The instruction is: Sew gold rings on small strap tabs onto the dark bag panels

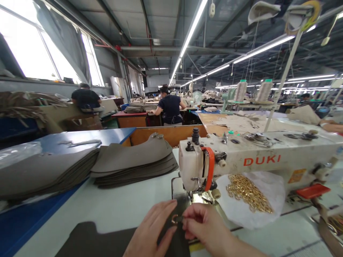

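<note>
A dark grey-brown cut panel (107, 241) lies on the sewing table under my hands, its far end reaching up to the sewing machine's needle area. My left hand (152, 228) rests on it with fingers stretched out and thumb apart, beside a small gold D-ring (174, 219). In a pinch, my right hand (205, 223) holds a short dark fabric tab (180, 219) that runs to the ring. Just beyond my fingers stands the white sewing machine (193, 167) with its orange lever guard. I cannot make out the needle clearly.
A pile of gold rings (249, 192) lies on a white plastic sheet (277, 194) under the machine arm. Stacked dark panels (134, 160) stand at the left, with more on a blue table (115, 134). Two co-workers (170, 105) sit further back. Thread cones (241, 91) stand behind the machine.
</note>
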`<state>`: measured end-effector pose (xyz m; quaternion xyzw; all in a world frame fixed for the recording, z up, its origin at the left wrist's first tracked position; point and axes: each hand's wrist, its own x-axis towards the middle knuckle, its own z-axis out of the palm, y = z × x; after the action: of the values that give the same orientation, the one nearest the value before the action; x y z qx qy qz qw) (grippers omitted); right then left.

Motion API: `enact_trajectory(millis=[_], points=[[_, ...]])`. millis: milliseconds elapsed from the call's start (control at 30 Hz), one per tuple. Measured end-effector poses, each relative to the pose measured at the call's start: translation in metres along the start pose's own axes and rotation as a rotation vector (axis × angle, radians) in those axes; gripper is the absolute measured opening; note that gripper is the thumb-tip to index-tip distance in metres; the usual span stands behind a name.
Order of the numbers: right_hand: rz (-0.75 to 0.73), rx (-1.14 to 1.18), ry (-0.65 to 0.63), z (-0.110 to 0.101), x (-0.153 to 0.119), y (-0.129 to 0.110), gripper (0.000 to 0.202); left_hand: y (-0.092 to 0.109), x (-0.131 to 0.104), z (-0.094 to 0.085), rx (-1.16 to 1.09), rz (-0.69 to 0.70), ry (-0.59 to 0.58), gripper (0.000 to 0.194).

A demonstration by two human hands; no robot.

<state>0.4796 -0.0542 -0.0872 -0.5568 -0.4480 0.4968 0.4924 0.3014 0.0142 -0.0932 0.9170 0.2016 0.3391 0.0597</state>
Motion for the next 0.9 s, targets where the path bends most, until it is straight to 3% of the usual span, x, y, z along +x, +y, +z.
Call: enact_trajectory(millis=[100,200,367,600,900], points=[[-0.194,-0.209,0.049,-0.006,-0.004,0.001,0.01,-0.002,-0.001,0.003,-0.282,-0.314,-0.071,0.057],[-0.364,-0.413,0.076,-0.01,-0.008,0.0,0.01,0.002,0.001,0.002,-0.46,-0.441,-0.169,0.044],[-0.558,-0.611,0.05,-0.013,-0.01,0.0,0.015,0.013,0.01,-0.006,-0.348,-0.365,-0.164,0.009],[-0.653,-0.685,0.035,-0.011,-0.009,-0.002,0.019,0.014,0.011,-0.004,-0.296,-0.245,-0.102,0.009],[-0.555,-0.594,0.069,-0.01,-0.012,0.007,0.012,0.021,0.014,-0.007,-0.332,-0.375,-0.153,0.012]])
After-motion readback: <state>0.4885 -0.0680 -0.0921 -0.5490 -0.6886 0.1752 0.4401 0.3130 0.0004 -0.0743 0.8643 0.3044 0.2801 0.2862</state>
